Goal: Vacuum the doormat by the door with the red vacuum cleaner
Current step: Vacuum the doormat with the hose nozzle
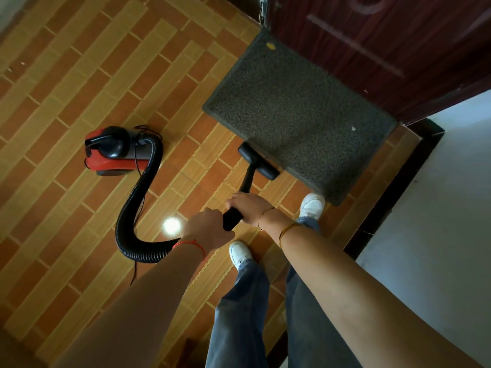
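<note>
One red canister vacuum cleaner (113, 151) sits on the tiled floor (66, 83), well to the left of the one dark grey doormat (297, 110), which lies flat against the foot of a dark red-brown wooden door (385, 41). One black ribbed hose (138, 197) leaves the canister's black end, curves down in an S and loops toward the person's hands; a thin black cord (136, 166) trails beside it. One black wand (245, 181) runs from the hands to one black floor nozzle (259, 162), which rests on the near left edge of the doormat. The left hand (206, 228) is wrapped around the lower end of the wand's handle, and the right hand (247, 205) is curled around the wand just above it, so both grips are clamped on the wand. The left wrist wears one red string bracelet (190, 245); the right wrist wears two thin gold-coloured bracelets (288, 229). Two white shoes (312, 205) and blue jeans show below. Two small pale specks lie on the doormat. No writing or brand can be read. The floor is glossy orange and tan brick-pattern tile with one bright light reflection, and a white wall (438, 195) with dark skirting stands at right.
</note>
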The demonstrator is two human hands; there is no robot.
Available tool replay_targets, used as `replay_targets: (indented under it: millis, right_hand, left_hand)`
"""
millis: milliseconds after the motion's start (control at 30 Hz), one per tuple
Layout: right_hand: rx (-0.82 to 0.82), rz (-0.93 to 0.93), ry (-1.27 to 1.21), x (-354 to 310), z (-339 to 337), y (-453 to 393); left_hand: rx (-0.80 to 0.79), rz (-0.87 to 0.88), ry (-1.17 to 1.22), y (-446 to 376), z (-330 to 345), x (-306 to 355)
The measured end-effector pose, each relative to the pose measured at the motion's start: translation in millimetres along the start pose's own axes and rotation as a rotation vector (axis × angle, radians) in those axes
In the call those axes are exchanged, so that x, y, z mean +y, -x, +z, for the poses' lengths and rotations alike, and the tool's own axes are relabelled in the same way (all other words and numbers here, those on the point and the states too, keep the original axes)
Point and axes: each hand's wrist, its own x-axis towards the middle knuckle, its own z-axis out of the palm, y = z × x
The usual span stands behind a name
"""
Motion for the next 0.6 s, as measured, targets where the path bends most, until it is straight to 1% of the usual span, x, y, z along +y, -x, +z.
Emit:
replay_targets:
  millis: [133,267,433,600]
  right_hand:
    - [-0.014,-0.004,0.003,-8.0,3.0,1.7]
    - [-0.035,-0.003,0.008,-1.6,-9.1,7.2]
    - [-0.011,0.01,0.033,19.7,-29.4,13.3]
    - [0.007,0.024,0.059,54.9,-48.8,10.5]
  left_hand:
    - [0.008,-0.004,0.012,5.0,6.1,-5.8]
    - [0.041,0.012,0.051,8.4,2.2,1.5]
    - [0.062,0.041,0.071,1.4,-16.4,21.8]
    - [0.071,0.045,0.072,-20.6,-35.2,48.4]
